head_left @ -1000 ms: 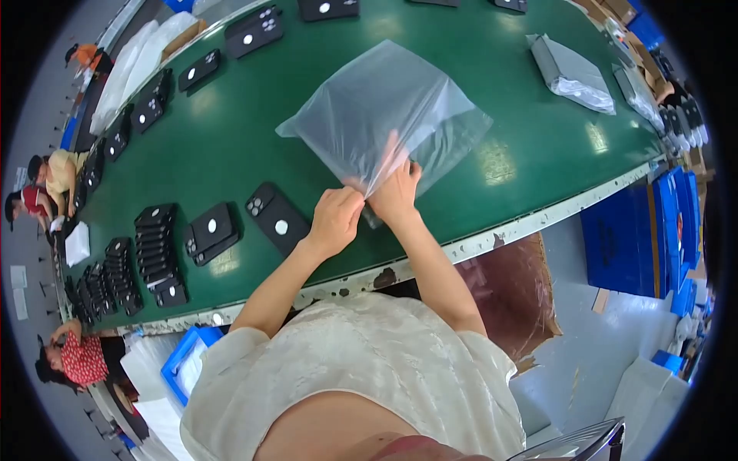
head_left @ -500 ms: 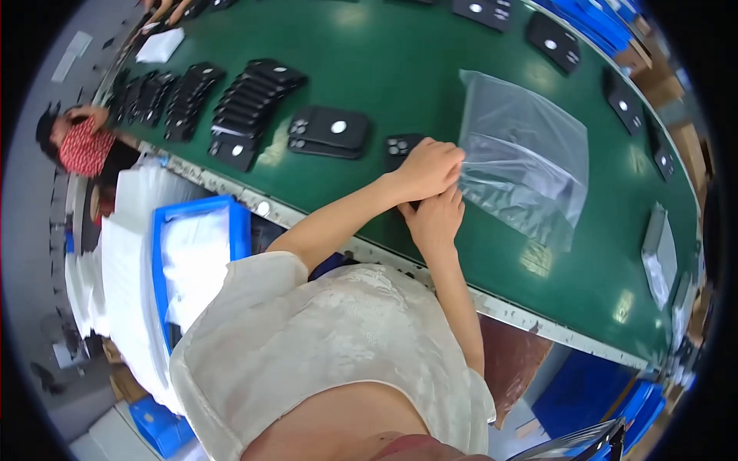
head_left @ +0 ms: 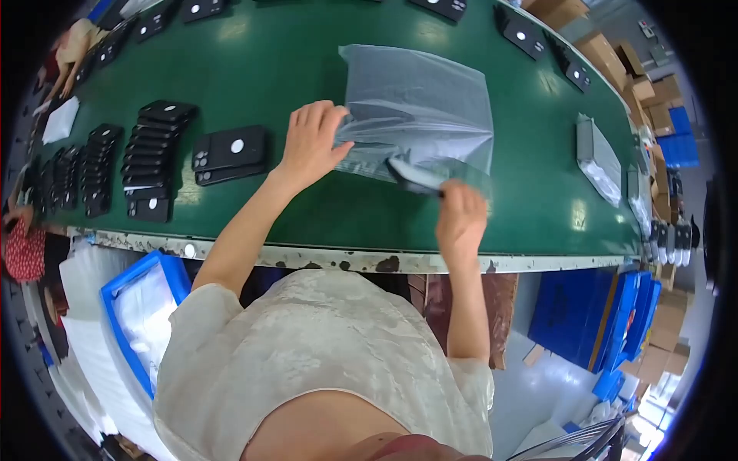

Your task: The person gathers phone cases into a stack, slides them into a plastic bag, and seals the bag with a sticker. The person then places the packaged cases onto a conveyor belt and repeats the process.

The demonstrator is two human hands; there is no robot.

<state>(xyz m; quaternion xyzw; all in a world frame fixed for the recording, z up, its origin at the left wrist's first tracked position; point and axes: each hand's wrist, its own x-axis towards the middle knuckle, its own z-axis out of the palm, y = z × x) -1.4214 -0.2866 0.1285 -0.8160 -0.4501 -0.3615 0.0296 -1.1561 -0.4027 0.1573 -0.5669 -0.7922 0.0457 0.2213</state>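
Note:
A clear plastic bag (head_left: 419, 96) lies flat on the green table. My left hand (head_left: 311, 142), fingers apart, rests at the bag's left edge. My right hand (head_left: 461, 215) is closed round one end of a dark phone case (head_left: 415, 177), blurred by motion. The case is at the bag's near edge, partly behind the plastic; whether it is inside, I cannot tell. Left of my left hand, two black phone cases (head_left: 231, 150) lie overlapped. Farther left are fanned rows of black cases (head_left: 150, 150).
More cases (head_left: 523, 38) line the table's far side. Wrapped packages (head_left: 598, 160) sit at the right. Below the table's near edge (head_left: 346, 260) stand a blue bin (head_left: 181, 276) at left and blue boxes (head_left: 573, 315) at right. Another person's arm (head_left: 73, 54) shows at the far left.
The view has turned right. My hands, together over a dark case before, are now apart. The right has carried the case to the bag's near edge; the left has opened beside the bag.

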